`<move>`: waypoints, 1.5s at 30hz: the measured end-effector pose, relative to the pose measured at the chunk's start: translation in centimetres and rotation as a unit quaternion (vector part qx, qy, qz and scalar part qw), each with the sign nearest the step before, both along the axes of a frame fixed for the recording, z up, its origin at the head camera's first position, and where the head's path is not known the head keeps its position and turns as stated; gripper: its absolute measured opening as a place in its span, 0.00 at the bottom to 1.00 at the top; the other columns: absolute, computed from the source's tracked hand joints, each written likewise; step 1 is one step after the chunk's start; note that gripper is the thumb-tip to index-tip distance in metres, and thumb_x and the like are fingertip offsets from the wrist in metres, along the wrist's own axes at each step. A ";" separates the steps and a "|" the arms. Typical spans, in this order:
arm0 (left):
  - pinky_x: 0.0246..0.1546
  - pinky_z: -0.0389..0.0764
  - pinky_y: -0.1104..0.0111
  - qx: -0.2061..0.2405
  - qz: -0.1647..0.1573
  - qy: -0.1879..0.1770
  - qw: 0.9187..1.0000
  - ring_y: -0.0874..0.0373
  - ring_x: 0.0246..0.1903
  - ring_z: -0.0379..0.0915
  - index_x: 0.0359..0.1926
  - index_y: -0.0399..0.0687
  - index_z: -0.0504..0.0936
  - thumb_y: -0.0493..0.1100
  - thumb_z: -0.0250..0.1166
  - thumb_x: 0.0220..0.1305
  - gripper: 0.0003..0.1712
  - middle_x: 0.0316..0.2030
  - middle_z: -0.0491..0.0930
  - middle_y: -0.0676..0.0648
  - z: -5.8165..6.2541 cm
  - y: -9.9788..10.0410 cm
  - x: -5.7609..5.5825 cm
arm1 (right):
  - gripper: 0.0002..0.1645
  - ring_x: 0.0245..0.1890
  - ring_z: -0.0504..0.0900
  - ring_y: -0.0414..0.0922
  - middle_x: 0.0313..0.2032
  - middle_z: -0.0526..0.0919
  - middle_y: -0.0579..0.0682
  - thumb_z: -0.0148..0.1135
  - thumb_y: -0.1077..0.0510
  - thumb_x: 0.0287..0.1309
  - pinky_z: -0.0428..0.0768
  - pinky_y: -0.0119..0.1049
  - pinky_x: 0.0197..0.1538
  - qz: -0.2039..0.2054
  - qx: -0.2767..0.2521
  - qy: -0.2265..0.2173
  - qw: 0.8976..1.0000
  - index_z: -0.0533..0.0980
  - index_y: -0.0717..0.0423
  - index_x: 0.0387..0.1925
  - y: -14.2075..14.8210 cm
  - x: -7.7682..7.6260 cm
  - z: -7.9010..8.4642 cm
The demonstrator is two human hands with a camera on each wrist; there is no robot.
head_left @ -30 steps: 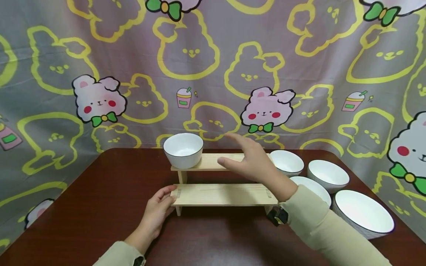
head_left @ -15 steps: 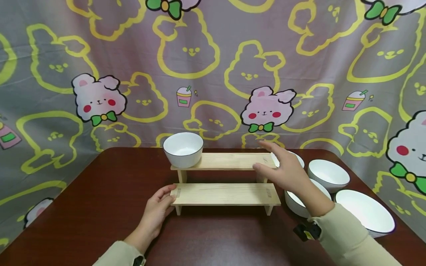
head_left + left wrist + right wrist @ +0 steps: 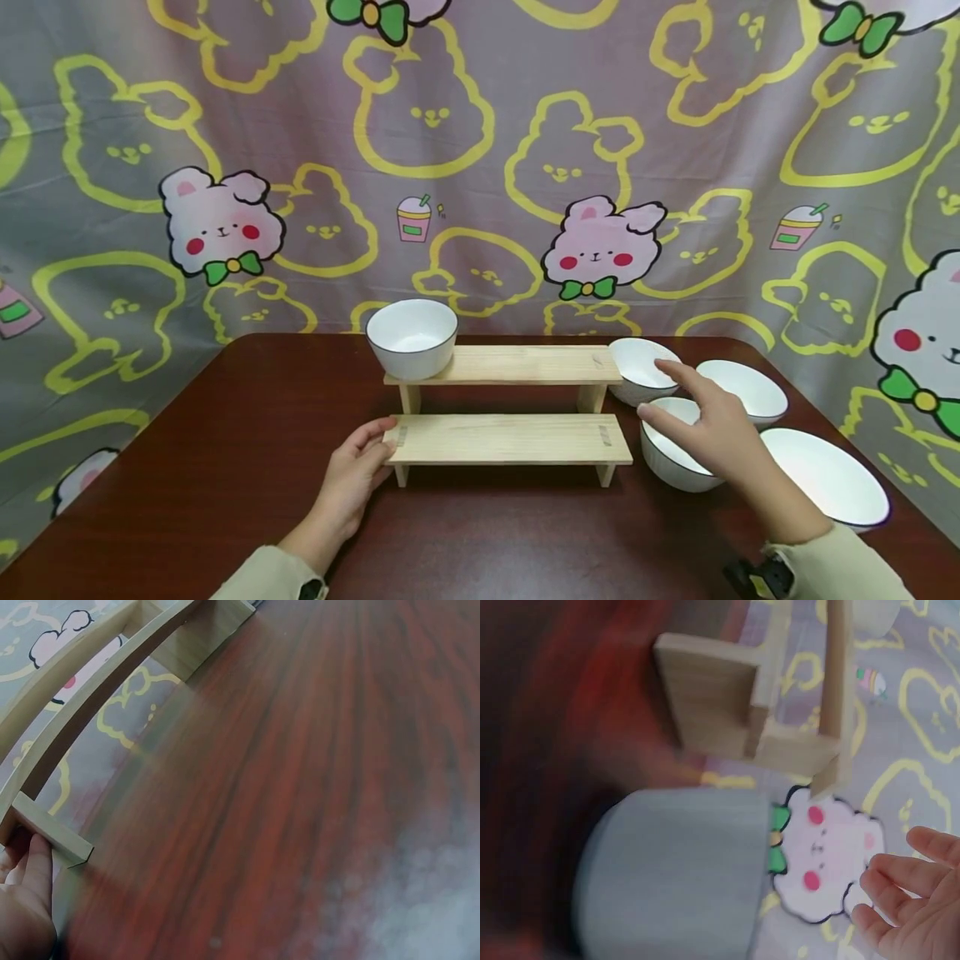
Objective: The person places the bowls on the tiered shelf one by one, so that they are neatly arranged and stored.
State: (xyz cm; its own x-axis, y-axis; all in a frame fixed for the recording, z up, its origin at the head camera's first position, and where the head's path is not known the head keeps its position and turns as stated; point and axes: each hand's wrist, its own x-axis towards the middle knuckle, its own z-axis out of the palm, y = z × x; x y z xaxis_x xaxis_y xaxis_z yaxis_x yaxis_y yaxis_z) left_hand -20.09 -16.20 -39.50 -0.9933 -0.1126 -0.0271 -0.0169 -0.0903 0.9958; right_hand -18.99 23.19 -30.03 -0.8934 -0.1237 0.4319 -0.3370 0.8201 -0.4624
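Observation:
A two-tier wooden shelf rack (image 3: 510,437) stands on the table. My left hand (image 3: 348,475) grips the left end of its lower board, and in the left wrist view the fingers (image 3: 39,874) lie against the rack's end leg (image 3: 56,832). On the upper tier, at the left, sits a white bowl (image 3: 412,342) with a dark rim. My right hand (image 3: 723,437) holds nothing; its thumb and fingers are spread above a white bowl (image 3: 667,454) just right of the rack. The right wrist view shows a bowl's side (image 3: 675,877) close by, apart from the fingers.
Three more white bowls stand at the right: one behind the rack's right end (image 3: 637,379), an upright bowl (image 3: 750,387) farther right, and a larger bowl (image 3: 825,475) nearer the front. A patterned curtain (image 3: 480,200) hangs behind the dark wooden table (image 3: 225,467).
My right hand has moved right and downward, from over the rack's upper tier to above the bowls. My left hand, the rack and the bowls have stayed put.

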 end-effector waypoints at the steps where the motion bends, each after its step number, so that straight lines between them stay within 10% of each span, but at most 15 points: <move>1: 0.42 0.72 0.69 0.000 0.001 -0.001 1.000 0.67 0.40 0.72 0.59 0.37 0.67 0.34 0.53 0.62 0.24 0.58 0.69 0.40 0.0 0.0 0.0 | 0.39 0.54 0.70 0.63 0.56 0.71 0.67 0.61 0.45 0.53 0.66 0.61 0.48 -0.005 0.000 -0.006 1.000 0.64 0.57 0.63 0.3 0.1 -0.3; 23: 0.43 0.72 0.67 -0.001 0.008 -0.002 1.000 0.65 0.41 0.73 0.58 0.37 0.68 0.34 0.53 0.60 0.23 0.57 0.70 0.39 -0.1 0.2 0.0 | 0.48 0.59 0.54 0.73 0.60 0.61 0.74 0.64 0.38 0.48 0.57 0.69 0.50 -0.053 0.035 -0.078 0.995 0.63 0.67 0.60 4.3 -0.8 -4.9; 45: 0.39 0.73 0.69 0.005 -0.001 0.031 0.999 0.65 0.40 0.74 0.55 0.39 0.72 0.37 0.58 0.58 0.22 0.53 0.74 0.42 -0.3 -0.1 0.1 | 0.56 0.48 0.68 0.72 0.51 0.69 0.73 0.67 0.29 0.34 0.65 0.65 0.42 -0.097 0.122 -0.051 0.986 0.67 0.67 0.56 3.8 -1.8 -5.3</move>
